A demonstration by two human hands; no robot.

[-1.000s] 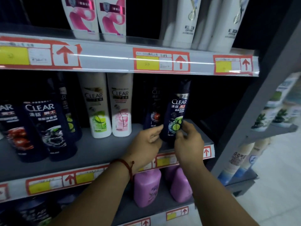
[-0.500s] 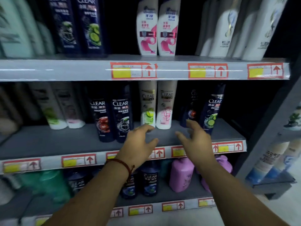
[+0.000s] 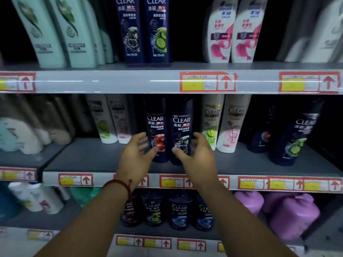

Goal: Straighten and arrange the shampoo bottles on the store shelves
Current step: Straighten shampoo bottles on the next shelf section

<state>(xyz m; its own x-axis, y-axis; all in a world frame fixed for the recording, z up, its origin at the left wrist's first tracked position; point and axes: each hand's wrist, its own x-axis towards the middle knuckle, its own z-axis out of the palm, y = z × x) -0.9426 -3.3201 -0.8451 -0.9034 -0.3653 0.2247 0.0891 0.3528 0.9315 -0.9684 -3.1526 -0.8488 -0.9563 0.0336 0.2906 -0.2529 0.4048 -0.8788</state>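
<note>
Both bare forearms reach forward and up, side by side. The left hand point(image 3: 137, 152), a red cord bracelet point(image 3: 121, 186) on its wrist, is spread open. The right hand point(image 3: 194, 152) mirrors it, fingers curled loosely, palms facing each other.

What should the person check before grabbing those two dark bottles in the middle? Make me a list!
1. Both hands free: ok. The left hand and right hand are open and hold nothing.
2. Hands on either side of the pair: ok. The red-fruit bottle and the dark-label bottle stand between them.
3. Bottles upright, labels facing out: ok.
4. Bottles side by side: ok, close together; touching, cannot tell.
5. Room on the middle shelf in front: ok, bare grey surface.
6. Firm contact with the bottles: cannot tell; the fingers are blurred.
</note>
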